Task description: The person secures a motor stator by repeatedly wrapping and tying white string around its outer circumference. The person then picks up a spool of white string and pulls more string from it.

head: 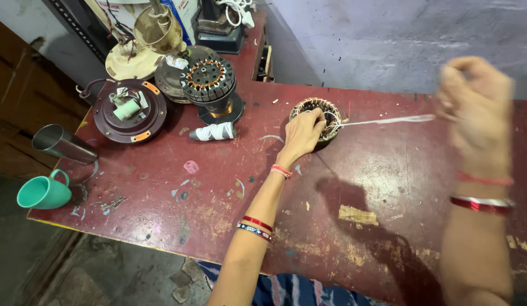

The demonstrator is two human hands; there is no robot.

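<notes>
My left hand [303, 131] clamps the motor coil [320, 116] near the table's [354, 187] far edge. My right hand [473, 102], blurred, pinches the white strip [388, 120] taut; pull level, I judge.

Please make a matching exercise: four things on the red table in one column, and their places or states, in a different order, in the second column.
Things:
1. green mug
2. steel cup
3. left hand
4. right hand

Places or states:
A. lies on its side near the table's left edge
B. rests on the round wound stator
C. raised, pulling a pale strip taut
D. at the table's left corner

Pairs: 1-D, 2-A, 3-B, 4-C
</notes>
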